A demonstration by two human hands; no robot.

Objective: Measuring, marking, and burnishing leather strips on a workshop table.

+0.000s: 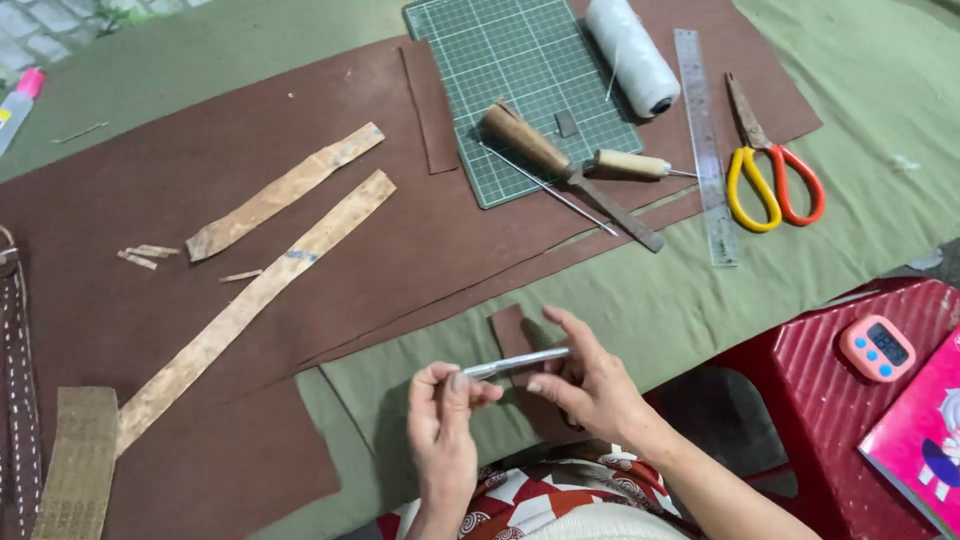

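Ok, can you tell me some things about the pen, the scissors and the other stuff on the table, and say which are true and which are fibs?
1. Both hands hold the silver pen. True: the left hand pinches one end, the right hand the other.
2. The scissors have blue handles. False: one is yellow, one orange-red.
3. The white thread spool lies partly on the green cutting mat. True.
4. The clear ruler lies left of the cutting mat. False: it lies right of it, beside the scissors.
5. The pink timer sits on the brown leather sheet. False: it sits on the red stool.
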